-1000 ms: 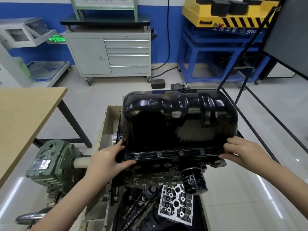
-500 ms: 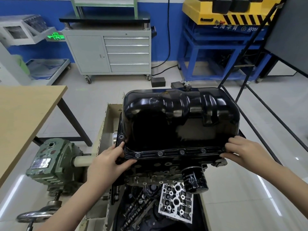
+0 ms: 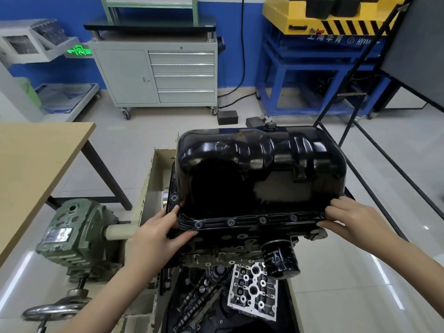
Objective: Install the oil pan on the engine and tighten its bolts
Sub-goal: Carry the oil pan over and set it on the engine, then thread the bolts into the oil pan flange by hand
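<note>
While both hands gripped the pan's near flange, left hand (image 3: 161, 233) and right hand (image 3: 348, 218) at opposite corners, the pan (image 3: 259, 174) sat on the engine (image 3: 228, 251); seating seemed underway. Next, aligning holes and fitting bolts. An oil filter (image 3: 280, 258) hung just below.

The oil pan (image 3: 259, 169) is showing glossy black painted metal, smooth and throwing bright reflections; the engine (image 3: 216, 251) beneath is looking like dull, rough cast metal; the oil filter (image 3: 280, 258) is wearing satin black paint; the gearbox (image 3: 74, 234) is carrying chipped, matt green paint over cast metal; the tabletop (image 3: 31, 159) is looking like smooth pale wood; the floor (image 3: 360, 272) is gleaming with polished tile.
</note>
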